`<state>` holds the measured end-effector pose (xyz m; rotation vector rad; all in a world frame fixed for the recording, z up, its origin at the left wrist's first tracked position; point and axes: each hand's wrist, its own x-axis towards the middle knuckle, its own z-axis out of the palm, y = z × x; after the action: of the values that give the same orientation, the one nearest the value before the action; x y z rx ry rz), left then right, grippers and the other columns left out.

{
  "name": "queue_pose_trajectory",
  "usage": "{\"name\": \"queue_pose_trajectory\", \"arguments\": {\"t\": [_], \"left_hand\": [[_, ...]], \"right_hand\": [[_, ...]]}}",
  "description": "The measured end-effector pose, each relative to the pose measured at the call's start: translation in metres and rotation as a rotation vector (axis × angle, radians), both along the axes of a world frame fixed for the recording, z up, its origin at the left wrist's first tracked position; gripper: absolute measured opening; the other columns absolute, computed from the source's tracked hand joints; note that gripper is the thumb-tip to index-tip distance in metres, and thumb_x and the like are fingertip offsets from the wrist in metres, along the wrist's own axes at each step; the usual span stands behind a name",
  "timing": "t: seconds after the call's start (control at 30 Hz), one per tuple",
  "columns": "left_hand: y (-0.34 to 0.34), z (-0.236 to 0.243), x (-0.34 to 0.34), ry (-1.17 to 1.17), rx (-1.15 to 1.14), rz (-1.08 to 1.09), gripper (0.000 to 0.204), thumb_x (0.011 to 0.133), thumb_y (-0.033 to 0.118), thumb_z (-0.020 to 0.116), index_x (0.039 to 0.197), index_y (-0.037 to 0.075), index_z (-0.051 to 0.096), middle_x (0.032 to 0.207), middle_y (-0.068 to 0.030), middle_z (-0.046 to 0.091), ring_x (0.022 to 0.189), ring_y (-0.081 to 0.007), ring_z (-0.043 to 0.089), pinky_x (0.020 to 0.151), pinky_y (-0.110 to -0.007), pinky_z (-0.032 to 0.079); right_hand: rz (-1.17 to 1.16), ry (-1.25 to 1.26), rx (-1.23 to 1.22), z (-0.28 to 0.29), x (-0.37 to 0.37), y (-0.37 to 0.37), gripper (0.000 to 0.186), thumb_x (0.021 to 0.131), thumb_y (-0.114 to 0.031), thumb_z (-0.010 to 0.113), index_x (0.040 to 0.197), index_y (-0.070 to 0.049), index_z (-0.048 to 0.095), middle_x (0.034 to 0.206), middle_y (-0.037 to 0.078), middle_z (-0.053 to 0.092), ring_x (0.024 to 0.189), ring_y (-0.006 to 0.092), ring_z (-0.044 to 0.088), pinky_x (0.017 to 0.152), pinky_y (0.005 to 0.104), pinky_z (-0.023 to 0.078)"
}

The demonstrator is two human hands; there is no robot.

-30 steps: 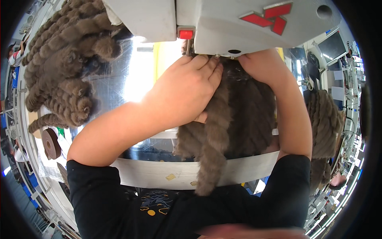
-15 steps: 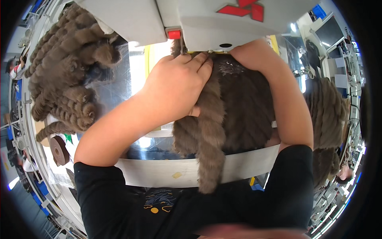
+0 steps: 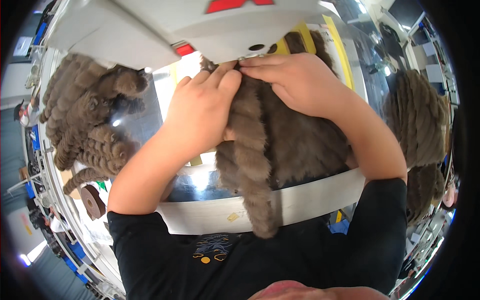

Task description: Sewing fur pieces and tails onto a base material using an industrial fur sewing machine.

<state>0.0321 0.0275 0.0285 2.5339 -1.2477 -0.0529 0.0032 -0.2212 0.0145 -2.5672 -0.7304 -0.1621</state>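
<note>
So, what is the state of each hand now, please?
Left hand: at the brown fur strip; grip cannot be told.
Right hand: fingers extended toward the strip's upper end; grip unclear.

Forearms [image 3: 155, 157] angle in, left hand [image 3: 202, 102] palm-down, fingers [image 3: 215, 76] forward, and the right hand [image 3: 297, 80] points leftward, fingertips [image 3: 247, 63] almost meeting

Long, narrow strip of soft, ridged grey-brown fur [image 3: 250, 145], lying lengthwise over a broad brown fur panel [image 3: 305, 142], with more panel showing at right than left; reaching past the front edge of the counter [image 3: 200, 215].
</note>
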Motion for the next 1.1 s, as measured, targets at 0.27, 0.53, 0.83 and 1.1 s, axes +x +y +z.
{"name": "queue_pose_trajectory", "arguments": {"t": [0.27,0.53,0.83,1.1], "left_hand": [[-0.006,0.013,0.011,0.089,0.141,-0.028,0.085,0.052,0.011,0.095,0.127,0.003,0.055,0.125,-0.0181,0.069,0.110,-0.0433,0.066,0.091,-0.048,0.055],[-0.006,0.013,0.010,0.072,0.152,-0.012,0.087,0.053,0.004,0.093,0.130,0.002,0.054,0.131,-0.0202,0.067,0.113,-0.0459,0.066,0.089,-0.051,0.054],[-0.006,0.013,0.007,0.087,0.162,-0.016,0.087,0.050,0.003,0.094,0.127,0.003,0.053,0.149,-0.0182,0.060,0.115,-0.0468,0.066,0.088,-0.051,0.056],[-0.005,0.017,0.000,0.158,0.160,-0.028,0.088,0.049,0.007,0.095,0.127,0.003,0.054,0.153,-0.0168,0.057,0.114,-0.0462,0.066,0.087,-0.050,0.057]], "right_hand": [[-0.031,-0.020,-0.028,-0.009,-0.004,0.002,0.041,0.095,-0.004,0.053,0.126,-0.013,0.077,0.134,0.000,0.074,0.116,0.0246,0.071,0.092,0.0393,0.059],[-0.023,-0.056,-0.018,-0.011,-0.001,0.005,0.030,0.093,-0.007,0.058,0.112,-0.013,0.081,0.098,0.010,0.079,0.092,0.0325,0.075,0.076,0.0456,0.061],[-0.005,0.034,-0.111,-0.001,-0.002,0.004,0.022,0.090,-0.006,0.061,0.102,-0.006,0.080,0.092,0.016,0.077,0.085,0.0357,0.075,0.072,0.0451,0.062],[0.026,0.017,-0.061,0.000,-0.011,0.005,0.017,0.088,-0.008,0.063,0.094,-0.004,0.079,0.088,0.016,0.076,0.081,0.0345,0.076,0.069,0.0446,0.062]]}}
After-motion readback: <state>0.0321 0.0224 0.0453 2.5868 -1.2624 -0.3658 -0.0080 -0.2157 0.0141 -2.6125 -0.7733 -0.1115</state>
